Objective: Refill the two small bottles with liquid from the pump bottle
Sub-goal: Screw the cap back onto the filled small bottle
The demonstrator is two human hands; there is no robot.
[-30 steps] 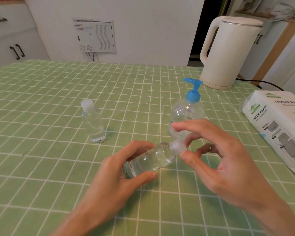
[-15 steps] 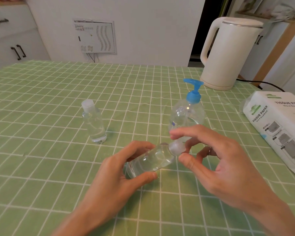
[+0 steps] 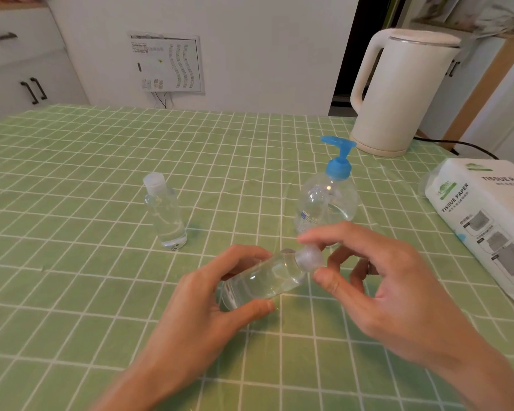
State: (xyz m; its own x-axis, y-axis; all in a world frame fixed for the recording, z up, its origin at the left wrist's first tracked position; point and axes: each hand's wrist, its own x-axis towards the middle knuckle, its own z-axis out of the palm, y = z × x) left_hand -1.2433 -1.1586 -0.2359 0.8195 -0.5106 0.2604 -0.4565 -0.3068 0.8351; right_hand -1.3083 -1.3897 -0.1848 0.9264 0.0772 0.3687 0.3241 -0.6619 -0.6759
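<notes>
left hand is gripping a small clear bottle just in front of the pump bottle, holding it off the tablecloth. thumb is curling under the body near the base, fingers are wrapping over the far side. the bottle is lying tilted, base toward the person, neck pointing up toward the pump bottle. clear liquid is showing inside; the level is hard to read.

right hand is pinching that bottle's translucent cap, thumb tip below and index tip above. its other fingers are curling loosely behind, holding nothing. a ring is showing on one of them. the cap is sitting on the neck; can't tell whether it's tight or loosened.

the pump bottle is standing upright on the green checked tablecloth, blue pump head on, nozzle pointing left. its base is partly hiding behind the right hand's index finger. body is clear, with liquid in it.

second small bottle is standing upright well left of the pump bottle, cap on, neither hand touching it, clear liquid showing inside.

white electric kettle is sitting behind and right of the pump bottle, black cord trailing off to the right. tissue paper pack is lying well right of the pump bottle. white cabinet with dark handles is standing far behind and left of the pump bottle.
</notes>
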